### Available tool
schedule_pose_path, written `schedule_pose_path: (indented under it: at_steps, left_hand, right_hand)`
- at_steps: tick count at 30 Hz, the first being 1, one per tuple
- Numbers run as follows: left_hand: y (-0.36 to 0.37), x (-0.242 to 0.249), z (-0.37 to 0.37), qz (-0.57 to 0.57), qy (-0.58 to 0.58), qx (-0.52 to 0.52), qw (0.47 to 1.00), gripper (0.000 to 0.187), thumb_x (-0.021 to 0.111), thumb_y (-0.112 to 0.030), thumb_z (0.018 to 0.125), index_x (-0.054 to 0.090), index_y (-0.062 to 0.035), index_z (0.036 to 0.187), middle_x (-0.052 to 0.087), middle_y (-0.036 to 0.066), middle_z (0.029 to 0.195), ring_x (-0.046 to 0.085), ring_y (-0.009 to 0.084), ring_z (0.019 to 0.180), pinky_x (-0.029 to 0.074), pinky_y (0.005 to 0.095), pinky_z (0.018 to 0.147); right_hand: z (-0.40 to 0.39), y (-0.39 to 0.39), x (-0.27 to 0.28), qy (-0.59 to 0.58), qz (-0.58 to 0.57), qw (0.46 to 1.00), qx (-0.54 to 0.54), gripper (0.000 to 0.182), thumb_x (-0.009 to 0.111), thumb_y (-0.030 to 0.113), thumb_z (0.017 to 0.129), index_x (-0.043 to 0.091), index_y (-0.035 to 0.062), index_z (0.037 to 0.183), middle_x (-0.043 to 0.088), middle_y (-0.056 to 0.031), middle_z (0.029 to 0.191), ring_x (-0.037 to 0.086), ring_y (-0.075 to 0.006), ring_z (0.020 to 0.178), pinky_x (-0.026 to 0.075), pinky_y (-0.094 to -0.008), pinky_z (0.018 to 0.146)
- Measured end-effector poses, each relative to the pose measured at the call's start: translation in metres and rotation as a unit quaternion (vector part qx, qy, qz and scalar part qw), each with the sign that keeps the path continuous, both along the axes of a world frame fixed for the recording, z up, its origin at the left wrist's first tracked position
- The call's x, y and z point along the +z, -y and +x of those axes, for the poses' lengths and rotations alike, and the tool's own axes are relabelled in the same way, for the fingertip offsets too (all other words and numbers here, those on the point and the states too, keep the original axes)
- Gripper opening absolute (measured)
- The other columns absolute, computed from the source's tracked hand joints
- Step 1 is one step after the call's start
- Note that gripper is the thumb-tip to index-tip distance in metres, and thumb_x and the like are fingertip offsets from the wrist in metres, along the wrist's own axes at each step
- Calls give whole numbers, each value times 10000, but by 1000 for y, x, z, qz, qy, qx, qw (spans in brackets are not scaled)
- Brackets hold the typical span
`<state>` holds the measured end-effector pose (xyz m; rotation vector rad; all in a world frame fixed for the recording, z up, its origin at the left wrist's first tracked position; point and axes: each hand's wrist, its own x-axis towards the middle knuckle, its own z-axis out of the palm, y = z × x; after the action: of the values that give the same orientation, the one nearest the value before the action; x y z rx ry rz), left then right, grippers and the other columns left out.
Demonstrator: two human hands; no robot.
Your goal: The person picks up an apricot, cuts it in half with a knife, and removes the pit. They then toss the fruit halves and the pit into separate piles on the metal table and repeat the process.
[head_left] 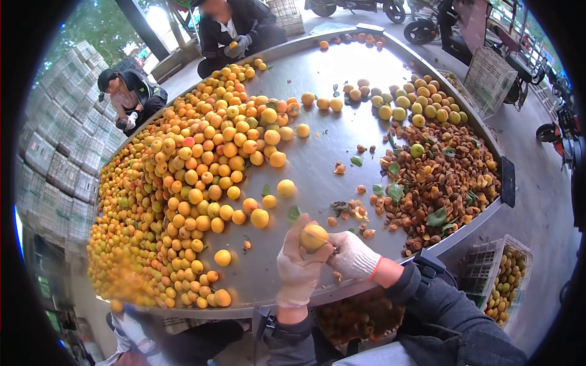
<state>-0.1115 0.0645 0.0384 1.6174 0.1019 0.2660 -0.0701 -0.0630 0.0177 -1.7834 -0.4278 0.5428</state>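
In the head view, my left hand, in a pale knit glove, is closed round a yellow-orange apricot above the table's near edge. My gloved right hand meets the fruit from the right, fingers pinched on what looks like a small knife. Its thin blade lies against the apricot; the handle is hidden in the glove. Left of my hands spreads a big heap of whole apricots. To the right lies a pile of brown, shrivelled fruit pieces, mixed with green leaves.
The metal table has raised rims. Paler fruit sits at its far right. A crate of fruit stands right of me. Co-workers sit at the far and left sides. Stacked crates and parked scooters stand beyond.
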Motion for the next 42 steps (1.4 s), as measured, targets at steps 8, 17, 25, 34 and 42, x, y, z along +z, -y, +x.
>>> schedule_pose_path:
  at_steps: [8, 17, 25, 34, 42]
  left_hand:
    - [-9, -19, 4, -296, -41, -39, 953, 576, 726, -73, 834, 447, 3, 1332, 587, 79, 1150, 577, 132, 1004, 490, 243, 893]
    - [-4, -22, 1, -103, -26, 21, 994, 627, 726, -82, 837, 404, 21, 1365, 558, 106, 1190, 540, 161, 1091, 439, 261, 953]
    - [-5, -37, 4, -213, -44, 36, 975, 657, 713, -137, 853, 369, 38, 1385, 541, 120, 1244, 520, 170, 1142, 417, 264, 970]
    - [-35, -63, 11, 18, -140, 88, 986, 500, 708, -290, 853, 543, -55, 1262, 676, 90, 976, 649, 185, 865, 529, 316, 751]
    - [-15, -40, 11, -242, -72, 183, 950, 601, 644, -121, 899, 355, 59, 1394, 462, 128, 1358, 479, 164, 1195, 426, 258, 948]
  right_hand:
    - [0, -2, 7, 74, -58, 995, -18, 255, 624, 190, 858, 634, 89, 1092, 665, -179, 838, 653, -338, 754, 509, -385, 675]
    - [2, 6, -3, 115, -25, 993, -32, 215, 657, 196, 829, 653, 84, 1012, 651, -195, 804, 618, -396, 755, 497, -412, 666]
    - [10, 7, 4, 69, -37, 995, -56, 211, 664, 135, 786, 651, 48, 978, 652, -208, 822, 646, -311, 734, 506, -375, 675]
    - [17, 13, 15, 18, 41, 998, -51, 292, 698, 201, 808, 647, 14, 1025, 644, -104, 990, 654, -228, 867, 524, -334, 762]
    - [32, 21, 8, -354, 424, 822, -140, 284, 561, 176, 945, 556, -3, 1165, 626, -105, 914, 647, -210, 790, 550, -330, 720]
